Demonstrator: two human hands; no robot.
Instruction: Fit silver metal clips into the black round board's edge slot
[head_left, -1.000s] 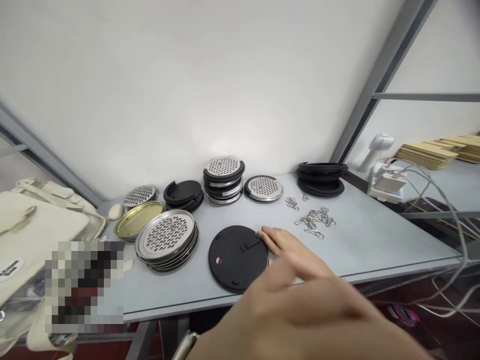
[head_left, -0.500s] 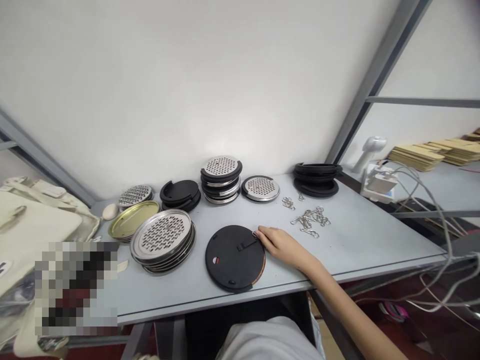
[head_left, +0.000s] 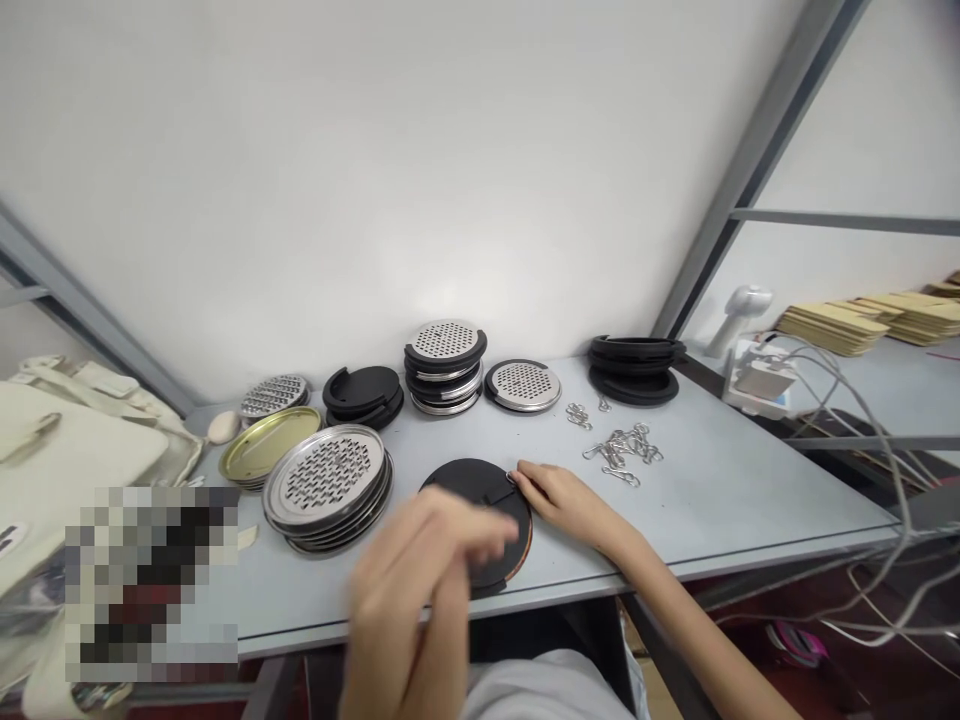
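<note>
A round black plastic disc [head_left: 472, 480] lies on the grey table near its front edge. My right hand [head_left: 555, 493] pinches a small metal wire clip [head_left: 511, 478] at the disc's upper right edge. Over the disc's left and lower part hangs my left hand [head_left: 435, 560], smeared by motion, so its fingers cannot be made out. Part of the disc is hidden beneath it. To the right of my right hand is a pile of loose metal wire clips [head_left: 622, 447], with a smaller group of clips [head_left: 578, 415] behind.
Stacked metal grater plates [head_left: 330, 478] and gold-coloured round lids [head_left: 270, 445] stand at left. Along the back are black round holders [head_left: 364, 388], a tall grater stack [head_left: 445, 365], one grater [head_left: 523, 385] and black rings [head_left: 634, 370]. Cables [head_left: 862, 400] hang at right.
My left hand has come into view from below and now covers part of the black disc. My right hand keeps its place at the disc's edge. The view has tilted slightly.
</note>
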